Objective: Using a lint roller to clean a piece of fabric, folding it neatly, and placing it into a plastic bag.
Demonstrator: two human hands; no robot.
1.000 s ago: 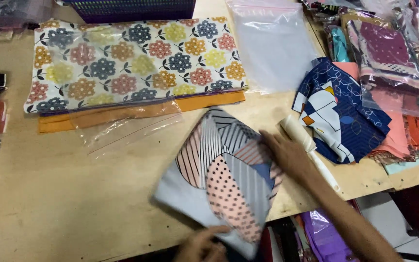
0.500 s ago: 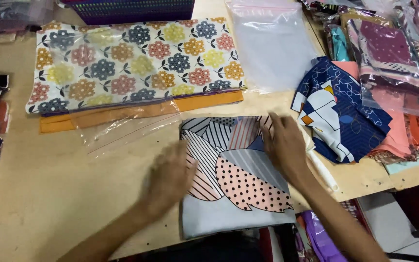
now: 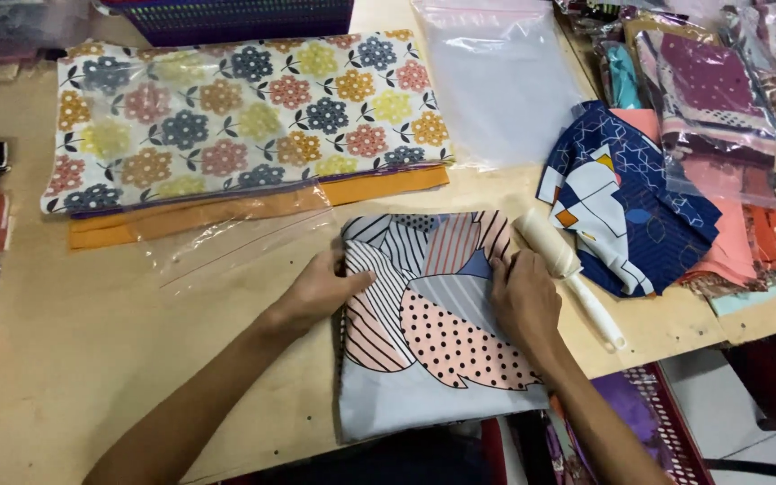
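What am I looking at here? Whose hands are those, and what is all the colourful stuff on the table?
The picture comes from a small camera worn on a person's head, looking down, so you see their own two hands as they see them. There is no machine here, just a person at a wooden table.

Both hands lie flat on a folded cloth with stripes, dots and big leaf shapes. The left hand presses its left edge, and the right hand presses its right side. Neither hand grips it.

Just right of the right hand lies a white lint roller. Above the cloth is an empty clear plastic bag, and behind that a flowery cloth inside a bag. On the right are a dark blue patterned cloth and a pile of more bagged cloths.
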